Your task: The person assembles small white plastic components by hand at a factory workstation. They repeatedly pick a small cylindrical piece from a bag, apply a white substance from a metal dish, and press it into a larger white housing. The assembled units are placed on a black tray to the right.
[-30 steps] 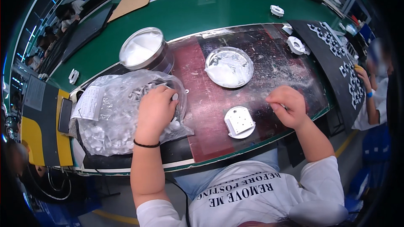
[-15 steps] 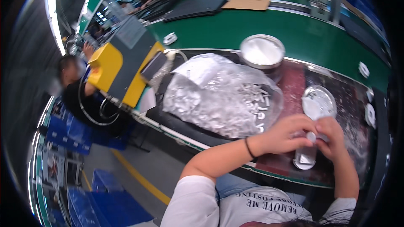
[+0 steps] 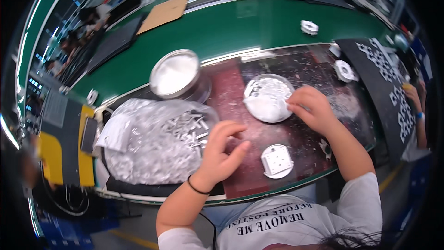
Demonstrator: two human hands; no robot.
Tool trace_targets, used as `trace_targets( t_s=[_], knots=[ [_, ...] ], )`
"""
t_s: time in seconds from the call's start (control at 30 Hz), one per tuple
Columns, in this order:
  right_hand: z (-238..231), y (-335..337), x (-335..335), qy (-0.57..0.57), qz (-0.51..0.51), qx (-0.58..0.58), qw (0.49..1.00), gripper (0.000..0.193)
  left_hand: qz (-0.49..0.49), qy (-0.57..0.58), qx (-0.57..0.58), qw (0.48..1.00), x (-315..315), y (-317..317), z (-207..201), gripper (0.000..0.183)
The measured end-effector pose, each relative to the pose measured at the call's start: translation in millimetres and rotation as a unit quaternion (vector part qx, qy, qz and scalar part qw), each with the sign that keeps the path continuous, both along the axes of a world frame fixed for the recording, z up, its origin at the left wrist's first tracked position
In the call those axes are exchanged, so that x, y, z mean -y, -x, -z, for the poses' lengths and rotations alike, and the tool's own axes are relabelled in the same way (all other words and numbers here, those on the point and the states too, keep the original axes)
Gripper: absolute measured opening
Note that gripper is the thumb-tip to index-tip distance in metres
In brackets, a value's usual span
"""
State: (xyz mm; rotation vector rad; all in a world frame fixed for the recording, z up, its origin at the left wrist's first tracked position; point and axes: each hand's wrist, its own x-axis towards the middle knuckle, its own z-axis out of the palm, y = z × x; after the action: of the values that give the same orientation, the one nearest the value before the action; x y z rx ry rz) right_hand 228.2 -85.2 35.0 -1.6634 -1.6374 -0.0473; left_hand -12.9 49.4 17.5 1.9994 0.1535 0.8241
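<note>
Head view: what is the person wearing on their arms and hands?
Both hands are bare, no gloves. The left hand has a thin black band around its wrist. The right hand wears nothing. Short white sleeves end near the elbows, forearms uncovered.

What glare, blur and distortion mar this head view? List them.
Head view: fisheye bends the green table edge and blackens the corners; overhead light glares on the clear bag of small parts and round tin; a bystander at far left is blurred; both hands are sharp.
</note>
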Motion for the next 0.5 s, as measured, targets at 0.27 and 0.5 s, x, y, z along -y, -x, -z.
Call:
trace_targets(
  t_s=[0.27, 0.5],
  knots=[
    [7, -19, 8, 0.067, 0.061, 0.114, 0.989, 0.010, 0.019, -0.030, -0.041, 0.999, 3, -1, -8, 0.026],
    [5, -16, 11, 0.109, 0.058, 0.141, 0.982, 0.008, 0.011, -0.035, -0.042, 0.998, 1, 0, -8, 0.025]
  ],
)
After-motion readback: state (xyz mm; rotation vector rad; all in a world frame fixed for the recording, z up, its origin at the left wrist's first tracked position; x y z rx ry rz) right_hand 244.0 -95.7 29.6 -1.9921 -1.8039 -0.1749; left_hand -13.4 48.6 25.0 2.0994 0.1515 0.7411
